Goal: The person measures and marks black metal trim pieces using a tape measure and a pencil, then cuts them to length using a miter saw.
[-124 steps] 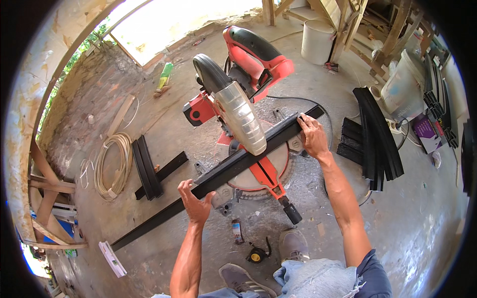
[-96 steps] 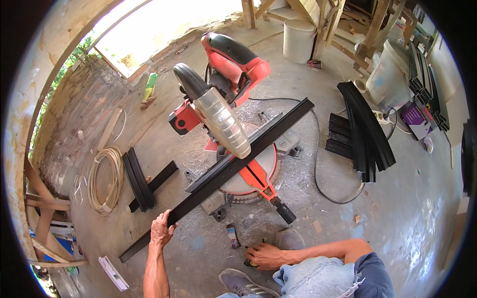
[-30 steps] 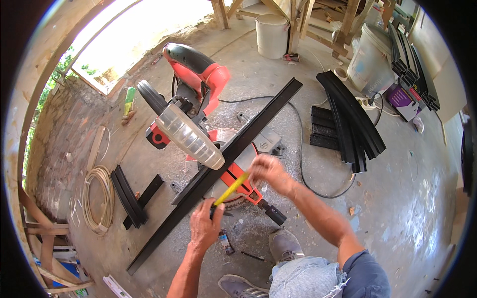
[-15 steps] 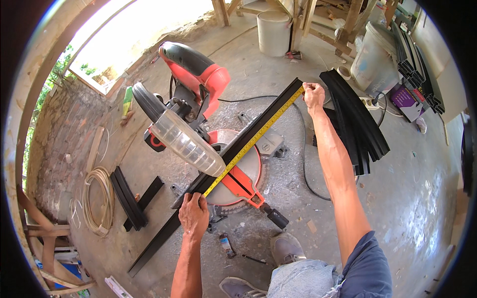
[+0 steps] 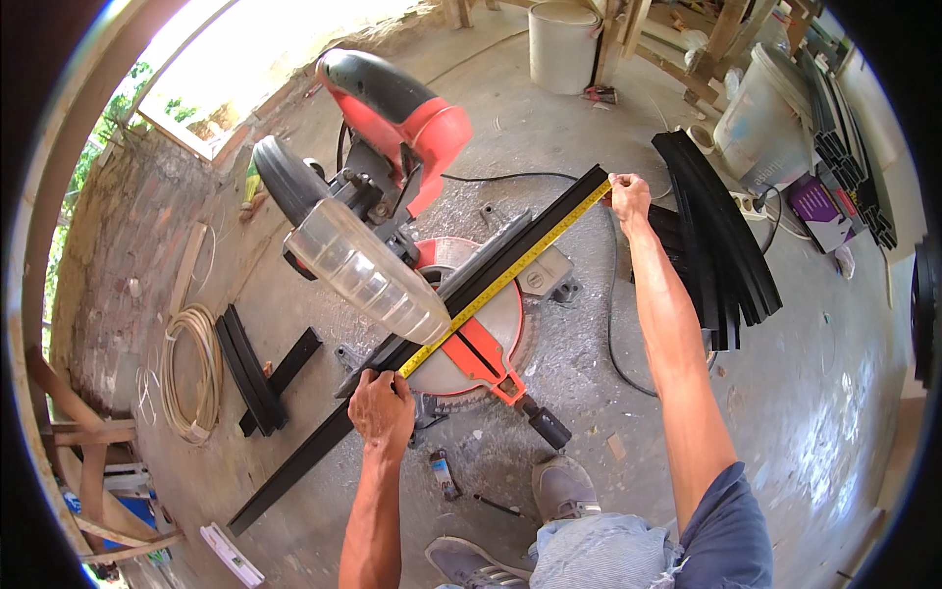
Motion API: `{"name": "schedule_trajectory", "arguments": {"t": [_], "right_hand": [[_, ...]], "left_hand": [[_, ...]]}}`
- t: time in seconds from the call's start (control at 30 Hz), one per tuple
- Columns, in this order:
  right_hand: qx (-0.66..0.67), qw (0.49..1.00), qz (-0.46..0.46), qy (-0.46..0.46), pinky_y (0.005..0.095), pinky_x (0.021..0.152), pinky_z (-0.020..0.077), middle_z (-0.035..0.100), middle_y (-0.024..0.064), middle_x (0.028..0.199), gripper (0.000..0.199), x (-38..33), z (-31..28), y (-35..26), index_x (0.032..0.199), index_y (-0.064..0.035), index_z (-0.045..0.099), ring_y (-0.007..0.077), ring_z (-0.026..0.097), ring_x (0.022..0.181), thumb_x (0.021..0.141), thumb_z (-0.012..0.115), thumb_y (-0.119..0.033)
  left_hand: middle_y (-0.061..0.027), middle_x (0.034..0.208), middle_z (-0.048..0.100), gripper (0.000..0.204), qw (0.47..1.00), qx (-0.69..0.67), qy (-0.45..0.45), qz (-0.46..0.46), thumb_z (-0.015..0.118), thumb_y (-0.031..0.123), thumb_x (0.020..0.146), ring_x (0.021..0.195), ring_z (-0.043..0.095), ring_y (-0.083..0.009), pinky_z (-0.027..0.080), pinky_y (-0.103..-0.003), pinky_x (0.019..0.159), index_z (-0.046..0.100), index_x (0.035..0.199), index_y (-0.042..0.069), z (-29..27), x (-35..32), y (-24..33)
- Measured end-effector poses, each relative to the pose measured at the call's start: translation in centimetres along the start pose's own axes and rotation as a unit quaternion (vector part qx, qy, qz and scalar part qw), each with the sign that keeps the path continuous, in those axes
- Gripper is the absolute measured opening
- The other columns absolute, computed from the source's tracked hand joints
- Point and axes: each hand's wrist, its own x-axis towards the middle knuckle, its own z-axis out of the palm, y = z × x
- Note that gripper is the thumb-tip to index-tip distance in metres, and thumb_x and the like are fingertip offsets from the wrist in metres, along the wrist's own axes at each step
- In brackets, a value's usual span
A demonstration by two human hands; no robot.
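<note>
A long black channel-shaped strip (image 5: 549,224) lies diagonally across the base of a red and black mitre saw (image 5: 437,137). The yellow blade of a tape measure (image 5: 530,258) is stretched along the strip's near side. My right hand (image 5: 630,199) pinches the tape's far end beside the strip's upper tip. Fingers curled, my left hand (image 5: 383,410) closes on the tape's lower end and rests against the strip; no tape case shows there. Below that hand the strip runs on toward the lower left. The saw head is raised, and its clear guard (image 5: 378,280) hangs above the strip.
Black strips (image 5: 711,226) are stacked at right, with shorter black pieces (image 5: 250,368) and coiled hose (image 5: 182,373) at left. A black cable (image 5: 610,334) curves across the floor. White buckets (image 5: 564,49) and a purple box (image 5: 822,211) stand farther back. A pencil (image 5: 498,506) lies near my shoes.
The strip's lower end has shifted a little left and up in view. Both hands keep their hold on the stretched tape. The whole view has tilted slightly.
</note>
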Motion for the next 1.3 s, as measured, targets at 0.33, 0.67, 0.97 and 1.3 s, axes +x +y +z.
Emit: {"name": "schedule_trajectory", "arguments": {"t": [0.33, 0.67, 0.97, 1.3], "right_hand": [[0.079, 0.993, 0.030, -0.080, 0.0282, 0.054, 0.0557, 0.069, 0.0076, 0.084, 0.027, -3.6, -0.6, -2.6, 0.100, 0.0011, 0.065, 0.0152, 0.068, 0.066, 0.098, 0.065, -0.026], [-0.031, 0.992, -0.098, 0.070, 0.0345, 0.064, 0.0550, 0.070, 0.0095, 0.084, 0.023, -5.1, -1.9, -3.1, 0.106, 0.0028, 0.066, 0.0184, 0.067, 0.068, 0.094, 0.066, -0.017], [0.015, 0.759, -0.283, -0.587, 0.0411, 0.064, 0.0544, 0.066, 0.0180, 0.079, 0.019, -38.6, -10.1, -8.9, 0.093, -0.0007, 0.065, 0.0351, 0.068, 0.071, 0.087, 0.068, -0.018], [-0.235, 0.513, -0.416, -0.713, 0.0466, 0.066, 0.0573, 0.072, 0.0205, 0.083, 0.023, -50.2, -12.1, -3.5, 0.086, -0.0001, 0.072, 0.0372, 0.073, 0.079, 0.079, 0.072, -0.023]], "left_hand": [[-0.0110, 0.089, 0.067, 0.017, 0.999, 0.017, -0.025, -0.031, 0.068, 0.021, 0.085, 0.080, 0.067, -0.0351, 0.054, -0.046, 0.074, 0.077, 0.088, 0.007, -0.3, -0.5, -0.4], [-0.0141, 0.084, 0.062, 0.017, 1.000, 0.008, -0.001, 0.006, 0.066, 0.019, 0.083, 0.076, 0.066, -0.0373, 0.053, -0.049, 0.068, 0.071, 0.078, 0.004, 0.2, -0.9, -0.4], [-0.0135, 0.094, 0.069, 0.018, 0.999, 0.020, -0.033, -0.018, 0.068, 0.018, 0.083, 0.082, 0.069, -0.0364, 0.055, -0.045, 0.076, 0.078, 0.092, 0.006, -0.6, -0.1, -0.3], [-0.0146, 0.093, 0.066, 0.018, 0.999, 0.027, -0.030, 0.002, 0.064, 0.019, 0.085, 0.081, 0.069, -0.0373, 0.055, -0.048, 0.074, 0.074, 0.085, 0.004, -0.1, -0.4, -0.5]]}}
